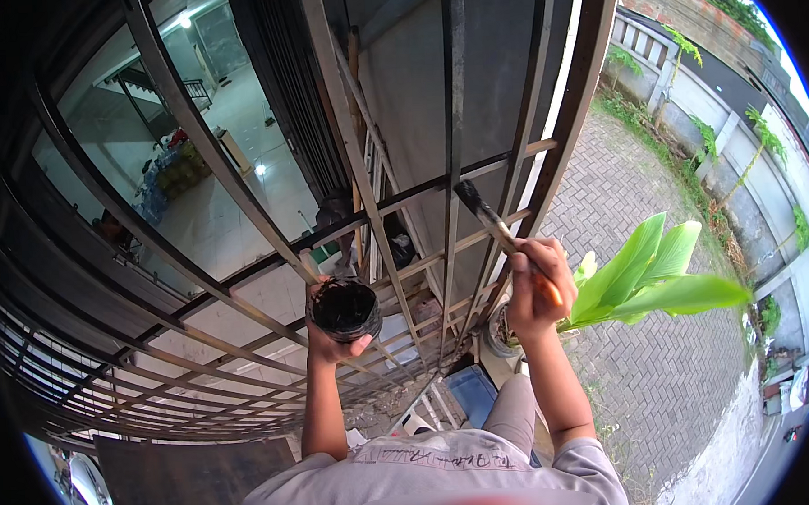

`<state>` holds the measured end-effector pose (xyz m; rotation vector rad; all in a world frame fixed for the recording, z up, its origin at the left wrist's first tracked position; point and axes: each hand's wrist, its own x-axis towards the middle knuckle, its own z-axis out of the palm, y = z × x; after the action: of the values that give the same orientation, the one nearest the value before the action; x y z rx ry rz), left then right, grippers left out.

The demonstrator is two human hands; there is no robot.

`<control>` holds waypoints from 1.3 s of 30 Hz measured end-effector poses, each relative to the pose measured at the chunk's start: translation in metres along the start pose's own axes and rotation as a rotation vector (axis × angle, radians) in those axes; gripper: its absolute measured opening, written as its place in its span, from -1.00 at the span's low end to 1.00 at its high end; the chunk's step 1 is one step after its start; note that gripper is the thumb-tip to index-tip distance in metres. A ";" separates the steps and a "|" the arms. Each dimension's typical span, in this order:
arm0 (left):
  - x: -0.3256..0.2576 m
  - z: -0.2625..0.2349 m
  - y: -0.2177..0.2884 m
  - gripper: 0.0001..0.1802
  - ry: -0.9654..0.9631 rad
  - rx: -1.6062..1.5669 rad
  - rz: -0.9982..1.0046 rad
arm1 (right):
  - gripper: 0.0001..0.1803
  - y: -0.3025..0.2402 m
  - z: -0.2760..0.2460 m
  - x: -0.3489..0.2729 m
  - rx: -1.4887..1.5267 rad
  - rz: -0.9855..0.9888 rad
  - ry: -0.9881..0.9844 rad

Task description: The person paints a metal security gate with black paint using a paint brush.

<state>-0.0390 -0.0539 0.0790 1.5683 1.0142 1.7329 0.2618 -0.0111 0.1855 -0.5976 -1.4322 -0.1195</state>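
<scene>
My left hand is closed around a small round tub of black paint, its inside and rim coated black. My right hand grips a paintbrush, and its blackened bristles point up and to the left. Those bristles lie close against an upright bar of the metal grille; whether they touch it I cannot tell. Some bars look dark black, while others are a duller brown-grey. The tub is right by the bars, just below a dark crossbar.
A leafy green plant in a pot stands beside my right forearm. Beyond it lies a paved yard with a low wall. Behind the grille are a tiled room and a dark folding door. A blue container sits below.
</scene>
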 end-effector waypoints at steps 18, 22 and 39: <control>0.001 -0.001 0.000 0.04 -0.025 -0.054 0.033 | -0.81 -0.012 0.016 0.051 0.135 0.080 0.150; 0.004 -0.004 -0.003 0.04 -0.046 -0.006 0.046 | -0.81 0.000 0.024 0.063 0.032 -0.103 0.033; 0.002 -0.004 0.001 -0.01 -0.054 -0.023 0.043 | -0.78 0.000 0.012 0.069 0.222 0.285 -0.092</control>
<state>-0.0435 -0.0534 0.0810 1.6237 0.9374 1.7156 0.2620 0.0131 0.2509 -0.6223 -1.4111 0.2918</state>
